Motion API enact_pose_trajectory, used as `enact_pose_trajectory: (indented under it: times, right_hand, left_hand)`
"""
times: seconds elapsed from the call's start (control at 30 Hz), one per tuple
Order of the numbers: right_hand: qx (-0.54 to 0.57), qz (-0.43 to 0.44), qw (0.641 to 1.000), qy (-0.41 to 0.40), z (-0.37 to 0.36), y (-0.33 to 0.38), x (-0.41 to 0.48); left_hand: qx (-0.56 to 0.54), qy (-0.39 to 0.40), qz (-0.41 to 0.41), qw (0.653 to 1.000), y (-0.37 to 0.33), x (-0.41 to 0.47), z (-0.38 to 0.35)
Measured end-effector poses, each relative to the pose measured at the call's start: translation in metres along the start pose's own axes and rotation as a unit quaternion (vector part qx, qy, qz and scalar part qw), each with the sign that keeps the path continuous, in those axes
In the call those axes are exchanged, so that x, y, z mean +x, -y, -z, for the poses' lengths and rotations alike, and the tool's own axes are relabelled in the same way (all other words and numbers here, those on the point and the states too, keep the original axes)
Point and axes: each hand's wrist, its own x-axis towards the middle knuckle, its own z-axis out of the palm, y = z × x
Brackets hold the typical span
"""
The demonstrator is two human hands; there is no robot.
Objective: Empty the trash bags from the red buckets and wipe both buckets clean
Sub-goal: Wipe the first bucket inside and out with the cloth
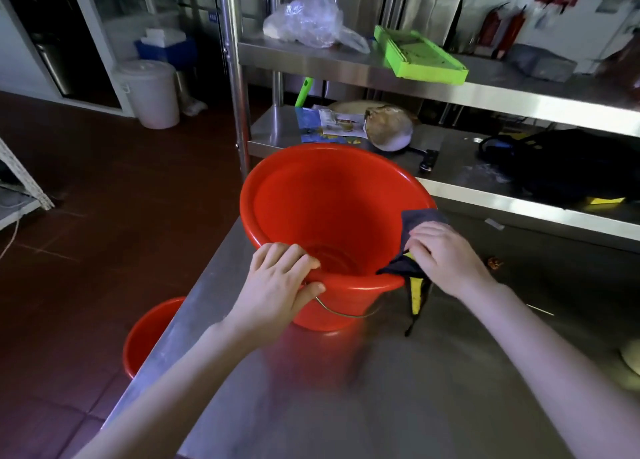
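Right hand (446, 261), cloth (420, 218) on bucket (329, 209) rim

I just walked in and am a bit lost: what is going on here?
A person is wiping the red bucket on the steel table. The left hand grips its near rim; the right hand holds a dark cloth over the right rim. No bag is visible inside. A second red bucket stands on the floor.

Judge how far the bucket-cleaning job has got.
Done: the red bucket on the table shows no bag inside. In hand: left hand grips its rim, right hand holds a dark cloth against it. Left: the second bucket on the floor, inside hidden.
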Motion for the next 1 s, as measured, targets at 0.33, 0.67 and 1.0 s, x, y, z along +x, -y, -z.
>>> enact_pose_trajectory:
  times: [0.33,0.67,1.0]
  right_hand:
    - [-0.057,-0.001,0.997,-0.057,-0.033,0.147,-0.041]
    - [-0.157,0.103,0.982,0.006,-0.046,0.191,-0.048]
    - [-0.106,0.098,0.981,0.127,-0.136,0.188,-0.067]
  left_hand:
    - [-0.112,0.051,0.012,0.992,0.039,0.000,0.030]
    - [-0.447,-0.058,0.293,0.843,0.052,-0.037,0.013]
    - [-0.283,-0.145,0.328,0.889,0.090,-0.072,-0.064]
